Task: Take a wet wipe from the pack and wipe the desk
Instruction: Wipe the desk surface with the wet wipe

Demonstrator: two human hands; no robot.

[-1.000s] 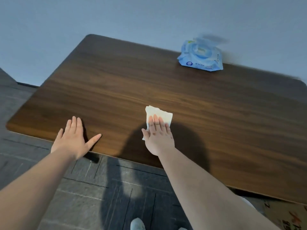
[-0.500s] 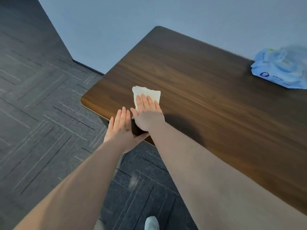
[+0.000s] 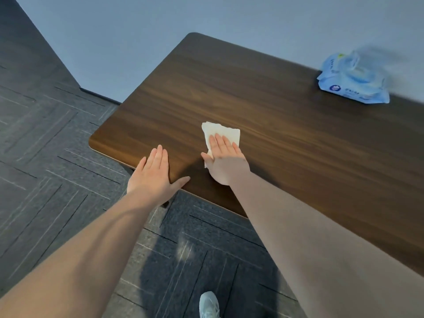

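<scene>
A white wet wipe (image 3: 218, 131) lies flat on the dark wooden desk (image 3: 286, 145), near its front left corner. My right hand (image 3: 226, 160) presses flat on the wipe's near half, fingers straight and together. My left hand (image 3: 153, 174) rests palm-down on the desk's front edge, a hand's width to the left of the right hand, holding nothing. The blue wet wipe pack (image 3: 353, 82) sits at the desk's back edge on the far right, against the wall, slightly blurred.
A pale blue wall (image 3: 160, 31) runs behind the desk. Dark grey carpet tiles (image 3: 46, 157) cover the floor to the left and in front. The toe of a light shoe (image 3: 208, 305) shows at the bottom.
My right hand has slid the wipe rightward away from the desk's left corner. The gap between my two hands has widened; the left hand stays on the front edge.
</scene>
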